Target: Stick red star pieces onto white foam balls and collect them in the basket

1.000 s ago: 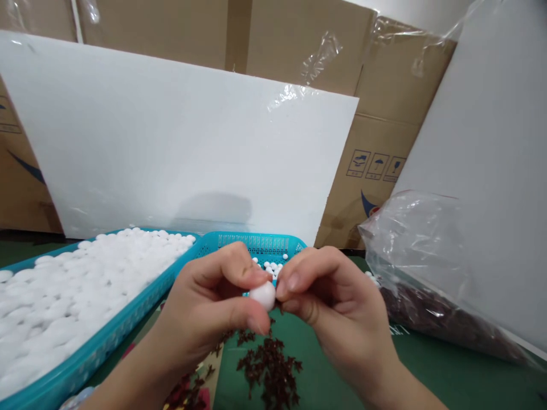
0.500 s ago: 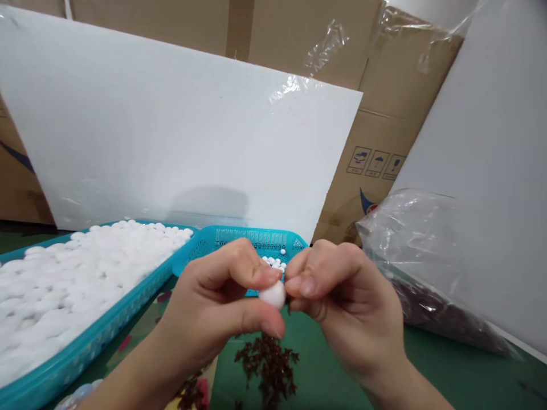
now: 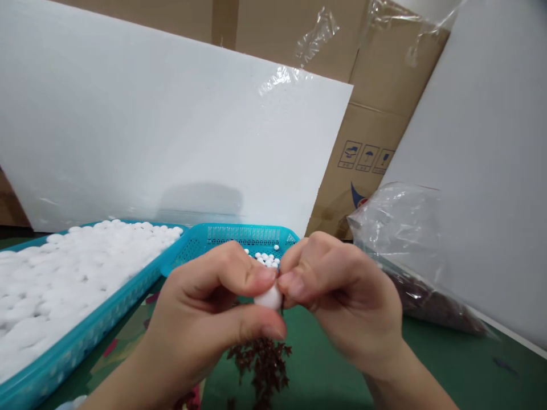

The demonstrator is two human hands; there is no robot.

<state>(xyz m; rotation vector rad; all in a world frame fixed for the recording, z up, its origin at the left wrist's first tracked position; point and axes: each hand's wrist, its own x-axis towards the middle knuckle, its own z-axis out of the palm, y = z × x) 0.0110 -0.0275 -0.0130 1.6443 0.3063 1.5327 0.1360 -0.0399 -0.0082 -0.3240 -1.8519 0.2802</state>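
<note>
A small white ball [image 3: 268, 297] is pinched between the thumb and fingers of my left hand [image 3: 205, 307]. Against the ball's right side press the closed fingertips of my right hand [image 3: 342, 296]; whatever lies between them is too small or hidden to name. Below my hands, a loose pile of dark brown, star-shaped pieces [image 3: 267, 364] lies on the green table surface [image 3: 325, 359]. Behind my hands stands a turquoise perforated basket [image 3: 239, 232], with several white balls [image 3: 267, 259] in it, partly covered by my fingers.
On the left, a turquoise tray [image 3: 106, 319] is heaped with white balls [image 3: 72, 273]. A clear plastic bag [image 3: 410, 228] with dark brown contents lies on the right. At the back, a white board [image 3: 179, 125] leans against cardboard boxes [image 3: 290, 28]; a grey-white panel [image 3: 482, 159] rises at right.
My right fingertips have come closer against the ball, and the left thumb covers more of it. The whole view has shifted slightly, so the surroundings sit a little further left.
</note>
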